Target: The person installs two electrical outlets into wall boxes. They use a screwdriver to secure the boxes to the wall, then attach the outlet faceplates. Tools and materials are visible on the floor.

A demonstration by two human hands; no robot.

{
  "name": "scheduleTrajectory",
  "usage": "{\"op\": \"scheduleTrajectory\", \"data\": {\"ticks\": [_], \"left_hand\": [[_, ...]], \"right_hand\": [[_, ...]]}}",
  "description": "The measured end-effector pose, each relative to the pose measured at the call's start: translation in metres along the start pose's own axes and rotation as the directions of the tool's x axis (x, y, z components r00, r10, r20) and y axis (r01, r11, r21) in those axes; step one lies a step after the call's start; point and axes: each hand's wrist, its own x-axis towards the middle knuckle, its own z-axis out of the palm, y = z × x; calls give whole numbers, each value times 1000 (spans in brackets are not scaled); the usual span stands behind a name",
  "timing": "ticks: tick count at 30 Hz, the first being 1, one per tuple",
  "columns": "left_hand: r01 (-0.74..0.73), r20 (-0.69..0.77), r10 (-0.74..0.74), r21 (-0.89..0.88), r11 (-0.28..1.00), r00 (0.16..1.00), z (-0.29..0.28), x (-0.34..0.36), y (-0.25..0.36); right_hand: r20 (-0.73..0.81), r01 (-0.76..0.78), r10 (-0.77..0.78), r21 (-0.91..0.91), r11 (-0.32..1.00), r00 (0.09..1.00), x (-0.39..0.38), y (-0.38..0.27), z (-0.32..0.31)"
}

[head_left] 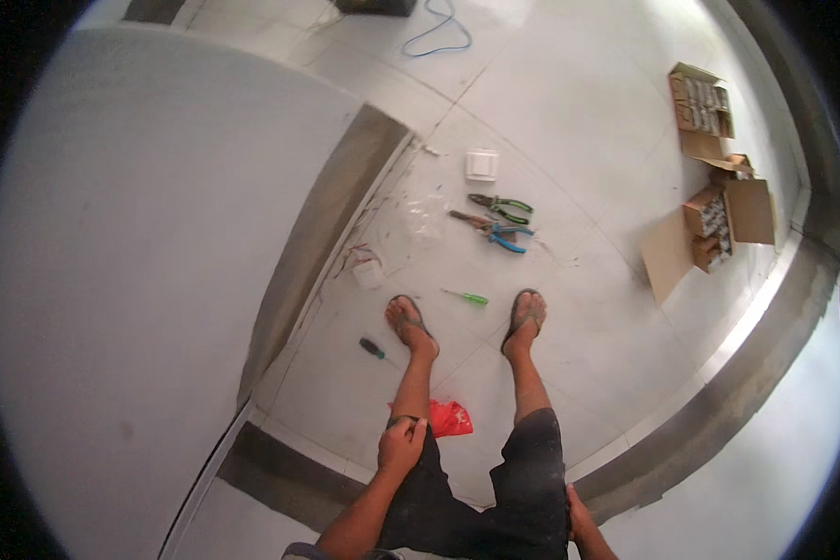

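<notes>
My left hand [403, 444] is over my left knee, its fingers curled closed; whatever is in them, if anything, is hidden. My right hand [581, 511] is low beside my right thigh, with its fingers mostly out of sight. Behind my left knee lies a red plastic bag [451, 418]. A dark-handled screwdriver [373, 349] is left of my left foot, and a green-handled screwdriver [467, 297] lies between my feet. Farther off are green-handled pliers [502, 205] and blue-handled pliers [504, 238], near a white square switch plate [481, 165].
Beside the wall at left sit a white box with loose wires [368, 272] and a clear plastic wrapper [426, 217]. Opened cardboard boxes [751, 210] with small packed items stand at right. A blue cable [439, 49] curves across the floor at the far end.
</notes>
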Motion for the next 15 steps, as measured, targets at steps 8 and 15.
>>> {"op": "scheduleTrajectory", "data": {"ticks": [8,15], "left_hand": [[-91,10,91,-46,995,996,11,46,-3],[184,-136,-198,-105,977,971,29,170,-94]], "right_hand": [[-99,408,-461,-328,852,882,105,-136,140],[-277,604,-766,-485,633,580,229,-292,231]]}}
